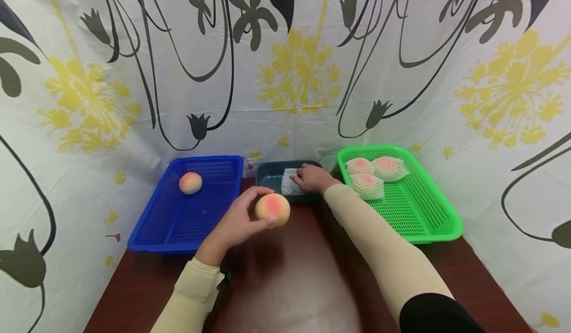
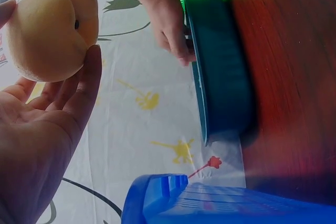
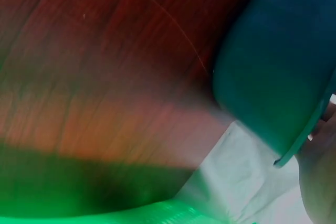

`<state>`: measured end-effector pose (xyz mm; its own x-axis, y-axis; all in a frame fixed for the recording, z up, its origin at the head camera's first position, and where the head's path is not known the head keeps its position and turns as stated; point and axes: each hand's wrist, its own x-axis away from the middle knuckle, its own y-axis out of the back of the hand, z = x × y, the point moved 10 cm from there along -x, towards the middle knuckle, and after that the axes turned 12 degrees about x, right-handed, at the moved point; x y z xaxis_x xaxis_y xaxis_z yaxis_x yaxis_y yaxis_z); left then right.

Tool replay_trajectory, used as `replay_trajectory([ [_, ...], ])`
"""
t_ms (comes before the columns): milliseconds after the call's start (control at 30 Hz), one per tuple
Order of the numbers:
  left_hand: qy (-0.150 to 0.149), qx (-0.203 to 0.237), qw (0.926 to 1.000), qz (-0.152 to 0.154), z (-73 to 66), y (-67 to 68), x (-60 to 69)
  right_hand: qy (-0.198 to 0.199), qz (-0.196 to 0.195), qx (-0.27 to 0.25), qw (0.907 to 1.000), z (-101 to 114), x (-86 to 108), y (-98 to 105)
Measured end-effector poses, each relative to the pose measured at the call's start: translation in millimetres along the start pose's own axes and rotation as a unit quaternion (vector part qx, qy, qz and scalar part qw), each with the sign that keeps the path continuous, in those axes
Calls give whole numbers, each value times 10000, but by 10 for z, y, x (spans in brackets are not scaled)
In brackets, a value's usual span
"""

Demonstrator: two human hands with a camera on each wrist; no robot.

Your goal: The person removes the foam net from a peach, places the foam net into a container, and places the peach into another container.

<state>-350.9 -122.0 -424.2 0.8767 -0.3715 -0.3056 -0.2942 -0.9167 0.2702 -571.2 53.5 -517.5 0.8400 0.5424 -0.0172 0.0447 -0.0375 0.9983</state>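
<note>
My left hand holds a peach between thumb and fingers above the table; the left wrist view shows this peach with the fingers curved round it. My right hand reaches into a dark teal tray, its fingers at a white foam net there. Whether those fingers pinch the net is unclear. In the right wrist view the tray wall hides most of the right hand.
A blue basket with one peach stands at the left. At the right, a green basket bears several peaches in white nets. A patterned cloth hangs behind the brown table.
</note>
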Motion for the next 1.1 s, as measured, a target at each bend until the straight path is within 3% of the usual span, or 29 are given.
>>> replay_trajectory([
  [233, -9, -96, 9999, -33, -20, 57, 4, 14, 171, 295, 9994, 17, -33, -53],
  [467, 60, -227, 9997, -64, -24, 143, 12, -225, 538, 144, 9982, -43, -45, -130],
  [700, 155, -595, 9981, -91, -20, 298, 6, -500, 293, -313, 9978, -107, -17, 3],
  [1100, 210, -1093, 9938, 35, -48, 450, -25, -328, -391, -364, 9980, -6, 321, 390],
])
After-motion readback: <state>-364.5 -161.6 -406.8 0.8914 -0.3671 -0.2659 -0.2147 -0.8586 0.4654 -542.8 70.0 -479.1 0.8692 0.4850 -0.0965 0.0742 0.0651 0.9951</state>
